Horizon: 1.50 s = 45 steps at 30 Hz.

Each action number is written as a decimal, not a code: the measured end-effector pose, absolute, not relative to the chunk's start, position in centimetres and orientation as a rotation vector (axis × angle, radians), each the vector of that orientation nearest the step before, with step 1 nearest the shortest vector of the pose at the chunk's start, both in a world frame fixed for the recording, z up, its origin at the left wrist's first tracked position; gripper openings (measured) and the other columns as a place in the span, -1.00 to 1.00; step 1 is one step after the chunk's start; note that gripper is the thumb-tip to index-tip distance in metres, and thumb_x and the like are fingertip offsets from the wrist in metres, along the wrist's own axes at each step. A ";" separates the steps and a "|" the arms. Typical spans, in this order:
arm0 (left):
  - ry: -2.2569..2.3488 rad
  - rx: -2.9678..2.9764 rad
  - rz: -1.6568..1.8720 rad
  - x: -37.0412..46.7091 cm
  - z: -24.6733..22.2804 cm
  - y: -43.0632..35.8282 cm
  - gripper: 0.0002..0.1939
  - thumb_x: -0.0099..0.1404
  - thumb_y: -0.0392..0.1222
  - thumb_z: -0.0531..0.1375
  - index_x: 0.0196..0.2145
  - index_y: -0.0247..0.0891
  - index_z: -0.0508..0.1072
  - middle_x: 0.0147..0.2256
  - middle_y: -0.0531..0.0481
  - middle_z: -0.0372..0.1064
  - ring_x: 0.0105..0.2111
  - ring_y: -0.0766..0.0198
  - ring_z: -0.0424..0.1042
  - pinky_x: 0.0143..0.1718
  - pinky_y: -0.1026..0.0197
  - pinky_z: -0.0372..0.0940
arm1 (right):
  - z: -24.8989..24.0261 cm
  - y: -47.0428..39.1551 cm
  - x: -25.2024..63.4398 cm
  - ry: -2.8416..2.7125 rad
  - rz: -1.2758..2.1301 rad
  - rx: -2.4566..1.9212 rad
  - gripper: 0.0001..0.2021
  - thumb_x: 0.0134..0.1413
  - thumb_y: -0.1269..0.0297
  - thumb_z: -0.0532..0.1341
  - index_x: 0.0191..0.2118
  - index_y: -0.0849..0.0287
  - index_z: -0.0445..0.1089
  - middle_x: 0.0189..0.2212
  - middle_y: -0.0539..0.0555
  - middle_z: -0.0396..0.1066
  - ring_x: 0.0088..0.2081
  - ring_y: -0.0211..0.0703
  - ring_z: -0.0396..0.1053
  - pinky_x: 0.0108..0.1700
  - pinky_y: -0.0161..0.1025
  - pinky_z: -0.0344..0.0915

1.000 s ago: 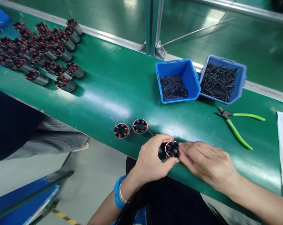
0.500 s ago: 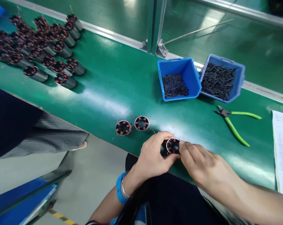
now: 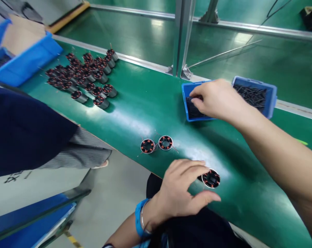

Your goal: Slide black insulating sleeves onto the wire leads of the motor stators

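My left hand (image 3: 183,191) is open, its thumb and fingers spread around the near side of a motor stator (image 3: 211,178), a round metal shell with copper windings and black inner parts. The stator stands upright on the green bench, its top facing me. My right hand (image 3: 215,98) reaches into the blue bin (image 3: 186,107) of small dark strips, thumb and fingertips drawn together; what lies between them is hidden. Two more stators, one (image 3: 147,146) on the left and one (image 3: 165,142) beside it, stand with thin copper wires sticking out.
Many wound stators (image 3: 80,77) are grouped at the far left of the bench. A second bin (image 3: 271,103) holds black sticks. One green plier handle (image 3: 302,142) shows behind my right forearm. A person's dark sleeve (image 3: 23,134) is at the left. A metal post (image 3: 180,41) rises behind the bench.
My right hand has left the stator and moved up and away into the blue bin. My left hand has loosened from the stator and spread. The view has shifted, showing more at the left.
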State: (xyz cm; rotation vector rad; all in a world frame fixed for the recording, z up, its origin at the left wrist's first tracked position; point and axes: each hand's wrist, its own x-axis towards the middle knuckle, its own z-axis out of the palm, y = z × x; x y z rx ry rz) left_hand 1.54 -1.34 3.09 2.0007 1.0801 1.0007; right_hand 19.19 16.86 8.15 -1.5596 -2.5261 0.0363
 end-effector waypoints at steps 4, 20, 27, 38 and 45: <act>1.676 2.174 0.996 -1.9 4.2 0.8 -0.58 0.19 -0.26 0.27 0.03 -0.12 0.42 0.06 -0.12 0.48 0.09 -0.12 0.37 0.12 -0.23 0.16 | 5.1 20.9 17.5 -2.673 0.077 -1.682 -0.90 -0.21 0.55 0.28 -0.46 0.26 0.49 -0.49 0.21 0.50 -0.36 0.16 0.49 -0.28 -0.01 0.38; 1.317 2.276 0.731 1.6 2.6 2.5 -0.82 0.33 -0.24 0.16 -0.13 -0.23 0.49 -0.17 -0.09 0.54 -0.18 0.06 0.44 -0.13 0.02 0.31 | 6.8 17.2 20.6 -2.246 0.294 -1.523 -0.88 0.01 0.47 0.21 -0.32 0.28 0.51 -0.44 0.11 0.50 -0.36 -0.11 0.45 -0.21 -0.15 0.36; 1.406 2.103 0.933 2.8 1.6 2.4 -0.85 0.33 -0.28 0.18 -0.39 -0.19 0.52 -0.39 0.02 0.52 -0.34 0.20 0.38 -0.22 0.10 0.29 | 4.7 6.1 21.2 -1.538 1.228 -1.316 -0.81 -0.03 0.18 0.43 -0.42 0.18 0.50 -0.48 0.05 0.56 -0.46 -0.18 0.50 -0.43 -0.28 0.46; 1.450 2.051 1.066 3.3 1.1 2.2 -0.86 0.32 -0.32 0.21 -0.40 -0.22 0.51 -0.41 0.02 0.52 -0.36 0.24 0.39 -0.25 0.14 0.29 | 0.4 2.1 19.9 -0.799 1.491 -1.082 -0.85 0.00 0.41 0.44 -0.31 0.12 0.50 -0.35 0.01 0.63 -0.33 -0.18 0.61 -0.22 -0.27 0.60; 1.426 2.066 1.139 3.4 0.8 2.2 -0.89 0.28 -0.37 0.25 -0.39 -0.24 0.52 -0.42 0.04 0.51 -0.37 0.27 0.38 -0.25 0.17 0.27 | 1.0 1.8 19.7 -0.794 1.475 -1.160 -0.86 -0.03 0.42 0.46 -0.34 0.13 0.52 -0.37 0.03 0.63 -0.33 -0.21 0.61 -0.21 -0.33 0.58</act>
